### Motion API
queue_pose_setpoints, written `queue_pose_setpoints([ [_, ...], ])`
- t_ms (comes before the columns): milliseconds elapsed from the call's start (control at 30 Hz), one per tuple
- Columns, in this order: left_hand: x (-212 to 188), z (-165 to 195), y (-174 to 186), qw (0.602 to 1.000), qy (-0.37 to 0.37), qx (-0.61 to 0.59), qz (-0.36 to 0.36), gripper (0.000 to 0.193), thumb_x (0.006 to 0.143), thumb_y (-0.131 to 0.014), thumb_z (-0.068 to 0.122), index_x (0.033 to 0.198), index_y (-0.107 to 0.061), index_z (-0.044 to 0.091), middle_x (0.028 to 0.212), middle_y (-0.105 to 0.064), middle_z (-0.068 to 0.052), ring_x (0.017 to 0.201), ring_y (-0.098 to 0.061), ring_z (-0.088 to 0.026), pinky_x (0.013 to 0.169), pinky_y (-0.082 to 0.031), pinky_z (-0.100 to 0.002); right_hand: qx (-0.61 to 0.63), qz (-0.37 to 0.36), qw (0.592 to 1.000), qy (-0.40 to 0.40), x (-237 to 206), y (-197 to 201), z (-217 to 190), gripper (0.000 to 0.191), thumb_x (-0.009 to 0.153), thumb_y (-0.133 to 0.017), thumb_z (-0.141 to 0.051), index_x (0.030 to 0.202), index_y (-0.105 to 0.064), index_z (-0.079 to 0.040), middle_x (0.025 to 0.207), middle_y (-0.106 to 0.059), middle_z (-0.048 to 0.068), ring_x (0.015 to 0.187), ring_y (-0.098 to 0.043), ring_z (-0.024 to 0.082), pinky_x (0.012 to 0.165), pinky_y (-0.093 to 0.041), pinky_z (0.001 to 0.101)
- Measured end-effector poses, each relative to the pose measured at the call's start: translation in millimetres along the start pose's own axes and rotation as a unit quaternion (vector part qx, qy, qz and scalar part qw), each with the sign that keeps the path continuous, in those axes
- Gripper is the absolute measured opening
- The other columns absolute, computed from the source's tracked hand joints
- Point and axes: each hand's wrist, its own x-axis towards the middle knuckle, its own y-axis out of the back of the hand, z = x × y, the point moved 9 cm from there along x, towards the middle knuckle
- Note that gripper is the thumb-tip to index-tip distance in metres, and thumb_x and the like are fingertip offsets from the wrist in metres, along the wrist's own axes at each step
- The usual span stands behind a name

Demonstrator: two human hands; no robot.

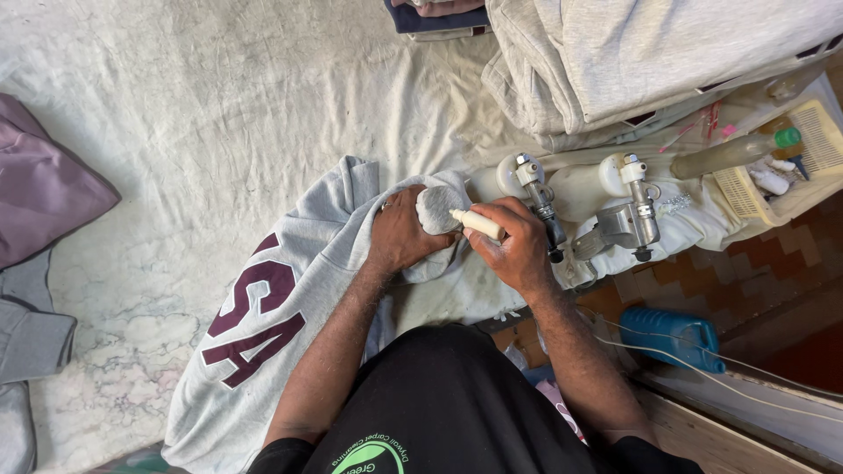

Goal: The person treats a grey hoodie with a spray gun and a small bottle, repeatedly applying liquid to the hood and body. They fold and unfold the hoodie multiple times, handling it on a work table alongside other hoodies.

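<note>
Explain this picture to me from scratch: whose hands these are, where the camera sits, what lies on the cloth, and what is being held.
There is no machine here. The one picture comes from a camera worn on a person's head, looking down at their own two bare hands. The left hand bunches up part of a grey sweatshirt with dark red letters. The right hand holds a small cream stick-shaped tool, its tip against the bunched fabric. All this lies on a white cloth covering the work surface. Just beyond the hands stand two metal spray guns. Folded grey garments are stacked behind, with a cream basket and a bottle at the right. A blue jug sits lower down.
</note>
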Motion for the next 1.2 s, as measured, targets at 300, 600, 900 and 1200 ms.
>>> queue_pose_setpoints([
  [300,-3.5,-0.1,2.3,1.0,0.011,-0.009,0.009,0.099,0.064,-0.088,0.056,0.138,-0.049,0.002,0.125,-0.065,-0.021,0.122,-0.061,-0.037,0.103,-0.049,-0.05,-0.023,-0.03,0.999,-0.01,5.0,4.6,-4.3,0.032,0.082,-0.08,-0.013,0.111,-0.075,-0.003,0.105,-0.071,0.011,0.095,-0.073,0.023,0.079,-0.061,0.0356],
  [600,-7.7,8.0,9.5,0.999,-0.004,-0.01,0.044,0.091,0.066,-0.088,0.052,0.134,-0.051,0.004,0.124,-0.064,-0.019,0.121,-0.06,-0.037,0.104,-0.046,-0.053,-0.037,-0.045,0.998,0.016,8.0,0.0,0.7,0.03,0.085,-0.08,-0.016,0.112,-0.076,-0.003,0.105,-0.072,0.01,0.095,-0.073,0.022,0.081,-0.06,0.0352],
  [900,-14.7,11.2,9.3,0.997,0.027,-0.033,0.066,0.086,0.065,-0.091,0.041,0.133,-0.05,0.007,0.125,-0.063,-0.017,0.122,-0.059,-0.036,0.106,-0.039,-0.056,0.011,-0.01,0.998,-0.062,20.0,19.7,15.9,0.031,0.084,-0.079,-0.019,0.111,-0.077,-0.005,0.103,-0.072,0.007,0.086,-0.072,0.016,0.073,-0.06,0.0319],
  [1200,-18.7,10.2,5.8,0.992,0.01,-0.065,0.111,0.084,0.067,-0.091,0.034,0.133,-0.047,0.004,0.124,-0.059,-0.019,0.117,-0.059,-0.038,0.096,-0.048,-0.051,-0.011,-0.036,0.999,-0.025,23.6,-14.4,8.1,0.031,0.083,-0.079,-0.016,0.112,-0.076,-0.004,0.104,-0.072,0.011,0.091,-0.073,0.022,0.077,-0.061,0.0355],
])
